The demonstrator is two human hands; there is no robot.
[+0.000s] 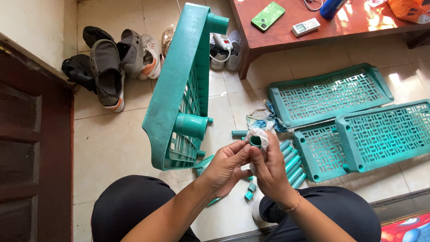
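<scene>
Over the tiled floor (116, 134), near the leaning green shelf (179, 89), both hands grip one short green tube: left hand (226, 166) steadying it, right hand (268, 172) pinching a white cloth (262, 136) around it; a loose pinch could drop it among the tubes (291, 163) below

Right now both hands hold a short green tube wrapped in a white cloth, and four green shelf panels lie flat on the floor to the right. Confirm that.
Not quite. The head view shows three flat shelf panels on the right, not four; a fourth panel stands on edge ahead. The left hand and right hand do hold the green tube in white cloth.
</scene>
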